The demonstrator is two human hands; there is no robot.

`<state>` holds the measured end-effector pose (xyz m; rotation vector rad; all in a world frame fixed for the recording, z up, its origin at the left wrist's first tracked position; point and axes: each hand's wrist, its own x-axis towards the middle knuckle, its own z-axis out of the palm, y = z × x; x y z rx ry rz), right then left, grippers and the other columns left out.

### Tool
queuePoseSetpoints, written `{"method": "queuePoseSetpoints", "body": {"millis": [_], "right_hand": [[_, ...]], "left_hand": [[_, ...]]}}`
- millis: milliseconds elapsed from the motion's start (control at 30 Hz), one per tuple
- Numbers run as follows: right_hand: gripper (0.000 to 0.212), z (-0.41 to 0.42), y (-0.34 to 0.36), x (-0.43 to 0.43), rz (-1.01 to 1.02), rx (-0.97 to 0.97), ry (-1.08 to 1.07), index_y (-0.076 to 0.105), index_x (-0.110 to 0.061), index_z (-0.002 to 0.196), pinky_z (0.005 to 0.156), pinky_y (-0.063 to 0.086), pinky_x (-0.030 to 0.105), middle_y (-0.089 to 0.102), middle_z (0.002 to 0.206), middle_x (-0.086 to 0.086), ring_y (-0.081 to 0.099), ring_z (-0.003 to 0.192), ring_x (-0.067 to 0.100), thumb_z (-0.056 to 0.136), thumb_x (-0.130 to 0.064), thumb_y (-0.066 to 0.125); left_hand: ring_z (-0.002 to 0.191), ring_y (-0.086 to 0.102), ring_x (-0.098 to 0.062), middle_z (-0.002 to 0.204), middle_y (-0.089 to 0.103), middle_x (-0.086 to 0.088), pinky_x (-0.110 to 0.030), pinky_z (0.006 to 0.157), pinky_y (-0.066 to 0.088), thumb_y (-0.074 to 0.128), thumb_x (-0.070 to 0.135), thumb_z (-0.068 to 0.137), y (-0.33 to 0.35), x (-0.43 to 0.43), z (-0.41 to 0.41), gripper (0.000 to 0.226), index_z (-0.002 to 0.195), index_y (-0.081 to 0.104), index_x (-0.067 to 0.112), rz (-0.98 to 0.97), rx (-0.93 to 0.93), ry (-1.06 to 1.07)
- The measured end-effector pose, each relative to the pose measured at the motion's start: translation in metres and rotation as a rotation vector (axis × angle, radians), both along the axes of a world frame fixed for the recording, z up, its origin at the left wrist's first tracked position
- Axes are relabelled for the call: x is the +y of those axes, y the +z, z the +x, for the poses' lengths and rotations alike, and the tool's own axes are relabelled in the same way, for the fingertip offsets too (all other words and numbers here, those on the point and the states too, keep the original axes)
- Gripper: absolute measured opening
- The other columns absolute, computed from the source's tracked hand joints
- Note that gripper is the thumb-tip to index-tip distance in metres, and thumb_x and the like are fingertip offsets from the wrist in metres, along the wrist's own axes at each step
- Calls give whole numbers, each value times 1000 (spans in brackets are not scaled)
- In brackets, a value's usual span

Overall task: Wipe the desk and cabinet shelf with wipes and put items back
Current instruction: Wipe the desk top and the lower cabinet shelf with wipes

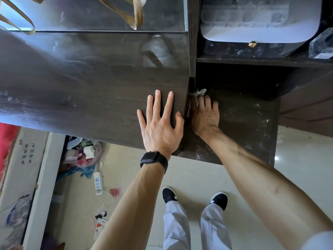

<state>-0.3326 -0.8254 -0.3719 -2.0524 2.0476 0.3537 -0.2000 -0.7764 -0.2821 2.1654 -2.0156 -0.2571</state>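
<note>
My left hand (159,123) lies flat with fingers spread on the dark wood desk top (81,83), near its right edge. A black watch sits on that wrist. My right hand (205,114) is lower, inside the cabinet, pressing a white wipe (199,92) onto the dusty dark shelf (243,120) against its left wall. The wipe shows only past the fingertips and along the hand's left side; the rest is under the palm. White dust specks cover the shelf's right and front parts.
A white box with a gold clasp (252,24) and a clear case (320,46) stand on the upper shelf. A glass panel (108,13) lies at the desk's back. Below the desk, a power strip (98,183), bags and papers litter the tiled floor.
</note>
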Motion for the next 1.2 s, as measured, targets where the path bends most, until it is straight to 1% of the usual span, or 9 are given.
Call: {"method": "queuePoseSetpoints", "body": {"millis": [100, 333, 467, 567, 633, 767, 933, 1033, 1200], "right_hand": [[76, -3, 3, -6, 18, 58, 43, 25, -18, 147, 110, 26, 50, 35, 145, 9, 27, 136, 29, 85, -47, 57], [76, 3, 12, -5, 157, 250, 129, 12, -7, 152, 111, 23, 53, 23, 152, 14, 16, 142, 33, 94, -45, 43], [68, -32, 14, -2, 127, 198, -44, 3, -2, 152, 116, 15, 53, 15, 156, 15, 8, 146, 32, 102, -42, 24], [69, -54, 7, 8, 88, 164, -9, -5, -3, 153, 118, -1, 54, -5, 162, 14, -10, 149, 29, 101, -41, 20], [68, -58, 2, 16, 100, 48, 20, -4, -3, 154, 120, -2, 53, -9, 163, 12, -14, 149, 26, 101, -40, 19], [66, -54, -6, 18, 70, -130, 2, -4, -13, 155, 120, -6, 50, -13, 163, 4, -14, 149, 19, 101, -43, 20], [69, -41, -6, -10, -16, -278, 37, -1, -15, 156, 121, -2, 40, 0, 165, 1, -4, 151, 15, 101, -40, 33], [70, -33, -12, -23, 5, -226, 35, -3, -14, 155, 120, -5, 41, -4, 164, 2, -8, 150, 15, 101, -46, 27], [74, -23, -18, -21, 17, -138, -135, -14, -10, 152, 117, -13, 50, -17, 162, 7, -20, 148, 21, 100, -53, 16]], "left_hand": [[155, 9, -18, 167, 20, 5, -54, 124, 7, 39, 47, 98, 0, 0, 0, 58, 155, 31, 39, -6, 10, 0], [155, 9, -16, 166, 21, 7, -53, 124, 9, 37, 47, 99, 3, 1, 2, 57, 154, 30, 42, 3, 33, 10], [155, 8, -15, 166, 20, 8, -53, 125, 7, 36, 49, 99, 4, 0, 2, 56, 155, 28, 43, 18, 41, 8], [155, 5, -15, 167, 17, 8, -52, 125, 4, 33, 52, 100, 4, 0, 2, 56, 155, 25, 44, 41, 25, 10], [155, 5, -15, 167, 17, 9, -51, 126, 3, 31, 52, 100, 3, 1, 1, 56, 156, 24, 45, 42, 13, 16], [155, 5, -14, 166, 17, 10, -50, 126, 4, 30, 53, 100, 2, 1, 1, 56, 155, 25, 45, 22, 0, 25], [155, 5, -14, 166, 18, 10, -48, 126, 1, 31, 53, 100, -1, -1, 2, 56, 155, 26, 46, 17, -9, 27], [155, 3, -14, 167, 16, 10, -48, 126, 0, 31, 53, 100, 0, -1, 2, 56, 155, 24, 46, 27, -12, 23], [155, 3, -14, 167, 16, 10, -49, 126, 0, 32, 53, 100, 0, -1, 2, 56, 155, 24, 46, 37, -18, 24]]}}
